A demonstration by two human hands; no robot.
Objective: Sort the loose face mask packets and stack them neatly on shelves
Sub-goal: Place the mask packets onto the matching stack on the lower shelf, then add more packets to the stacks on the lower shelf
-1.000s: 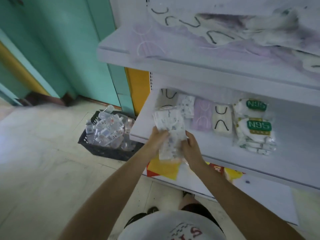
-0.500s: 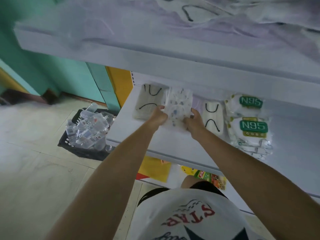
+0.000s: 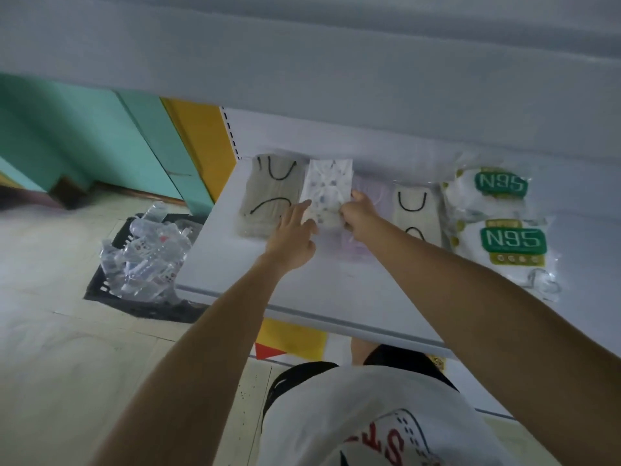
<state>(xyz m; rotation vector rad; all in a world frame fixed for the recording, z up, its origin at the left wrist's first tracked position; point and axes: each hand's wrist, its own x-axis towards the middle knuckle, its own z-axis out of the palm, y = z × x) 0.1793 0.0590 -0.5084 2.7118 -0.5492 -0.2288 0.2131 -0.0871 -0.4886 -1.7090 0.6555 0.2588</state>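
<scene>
On the white shelf (image 3: 336,290), patterned mask packet (image 3: 327,183) beside a grey packet (image 3: 265,200), left hand (image 3: 292,238) flat, straight fingers against its edge, right hand (image 3: 361,216) pinching its other side

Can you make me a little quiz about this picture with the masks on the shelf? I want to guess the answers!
1. True or false: the N95 packets lie at the left end of the row on the shelf.
2. What fills the black crate on the floor? A) clear plastic bottles B) shoes C) apples
3. Fill in: the ___ hand lies flat against the patterned packet.

Key
1. False. They lie at the right end.
2. A.
3. Left. The left hand is stretched out flat, while the right hand is curled at the packet's other edge.
</scene>
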